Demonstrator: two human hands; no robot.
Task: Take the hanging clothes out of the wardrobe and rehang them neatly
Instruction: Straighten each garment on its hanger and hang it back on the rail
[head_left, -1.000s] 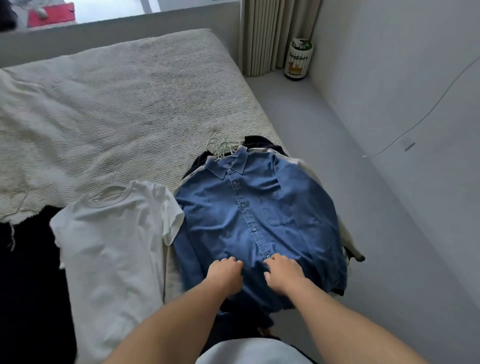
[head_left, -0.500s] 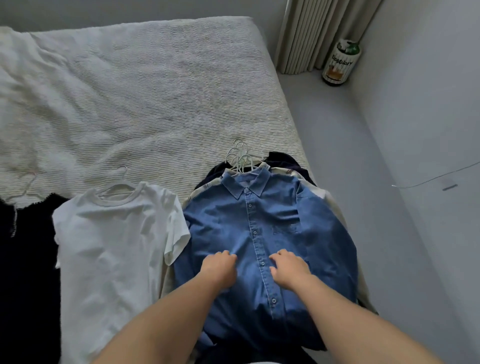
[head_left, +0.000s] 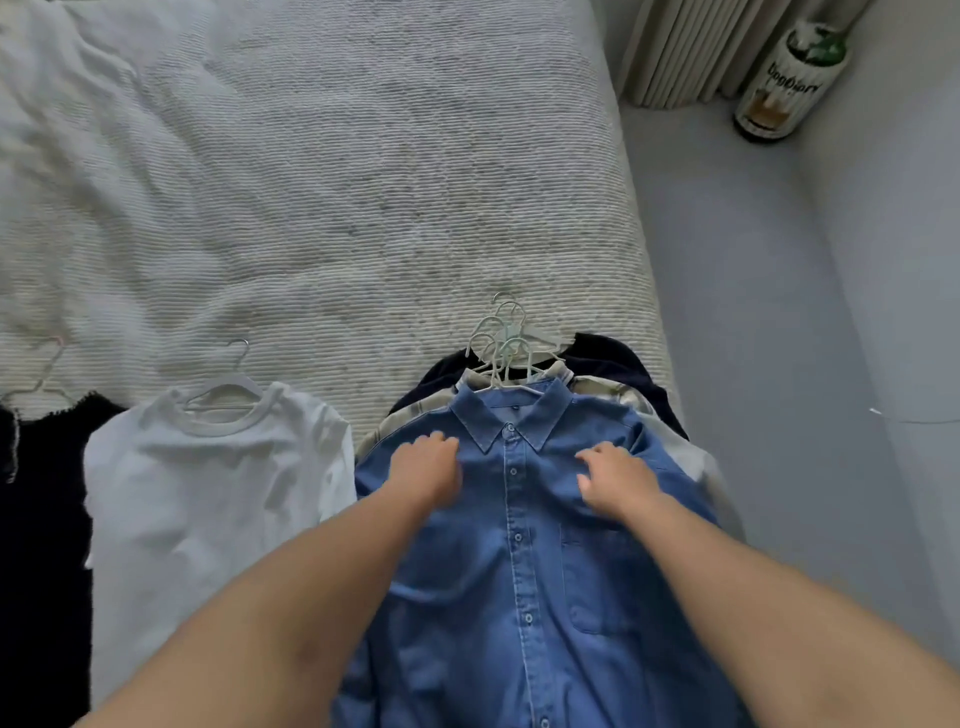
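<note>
A blue shirt (head_left: 524, 545) lies buttoned on top of a pile of clothes (head_left: 623, 374) at the bed's (head_left: 337, 182) 5 o'clock corner, hanger hooks (head_left: 506, 343) bunched at its collar. The left hand (head_left: 426, 473) and right hand (head_left: 615, 480) rest flat on the shirt's chest either side of the buttons, fingers loosely spread, gripping nothing. At 8 o'clock lies a white T-shirt (head_left: 208, 493) on a hanger, beside a black garment (head_left: 36, 545). A bottle (head_left: 784, 78) stands on the floor at 1 o'clock.
</note>
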